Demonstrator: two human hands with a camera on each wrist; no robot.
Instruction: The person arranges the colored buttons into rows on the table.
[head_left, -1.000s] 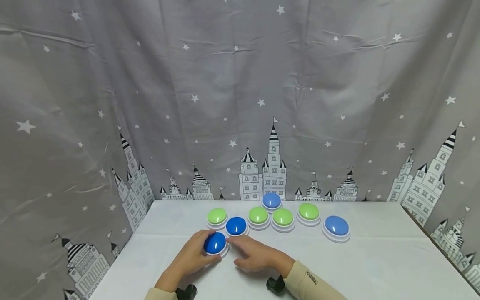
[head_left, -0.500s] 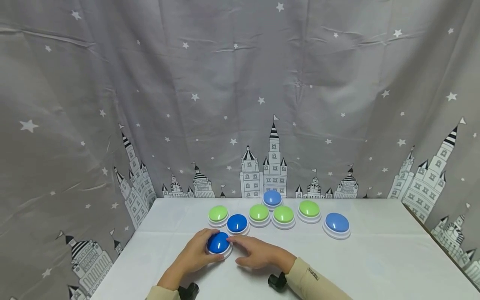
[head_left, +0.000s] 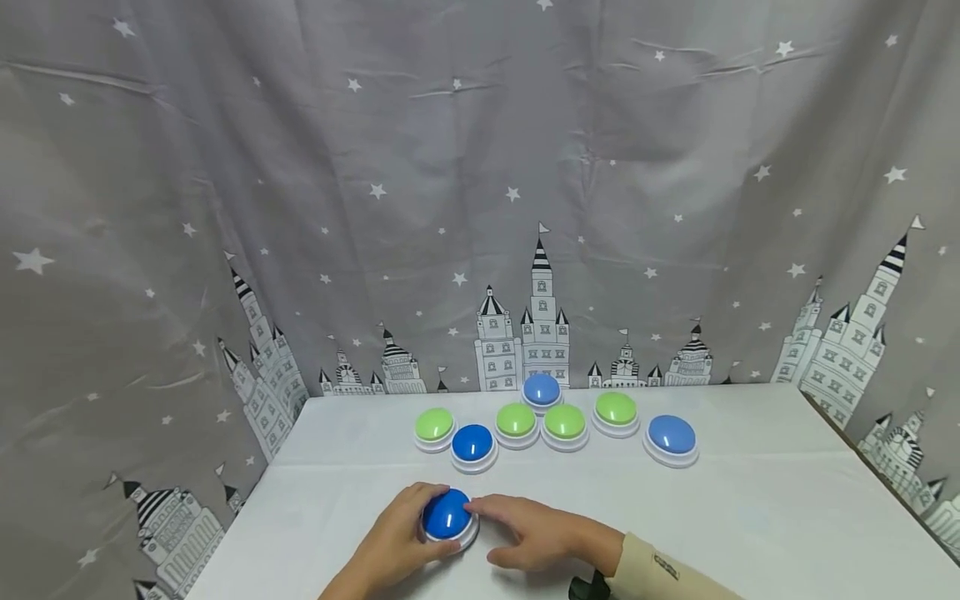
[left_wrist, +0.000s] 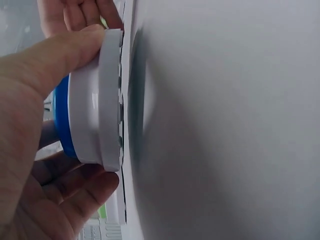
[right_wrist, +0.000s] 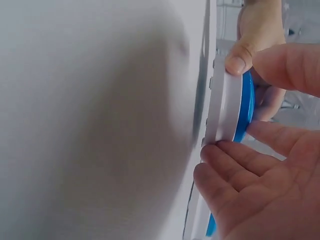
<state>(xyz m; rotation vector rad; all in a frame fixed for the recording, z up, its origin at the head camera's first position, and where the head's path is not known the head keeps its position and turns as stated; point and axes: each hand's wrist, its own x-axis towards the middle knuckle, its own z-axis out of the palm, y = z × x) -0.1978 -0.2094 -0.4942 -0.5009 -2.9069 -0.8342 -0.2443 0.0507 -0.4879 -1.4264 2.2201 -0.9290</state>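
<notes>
A dark blue dome push button (head_left: 447,513) on a white round base is nearest to the person at the table's front. My left hand (head_left: 397,537) grips it from the left, thumb on the near side and fingers round the far side. From the right, my right hand (head_left: 538,533) touches the base and dome with extended fingertips. In the left wrist view the white base (left_wrist: 95,110) stands very close to the tabletop; whether it touches is unclear. The right wrist view shows the right fingers (right_wrist: 240,170) straight against the rim. A second dark blue button (head_left: 472,443) lies behind.
Several green buttons, such as the left one (head_left: 434,425), lie in a loose row farther back. Two lighter blue buttons are there too, one at the rear (head_left: 542,389) and one on the right (head_left: 671,434). A grey patterned curtain (head_left: 420,167) borders the white table (head_left: 750,517).
The held dark blue button has come toward the person and slightly right, away from the second dark blue one. Both hands moved with it. The head view has shifted slightly.
</notes>
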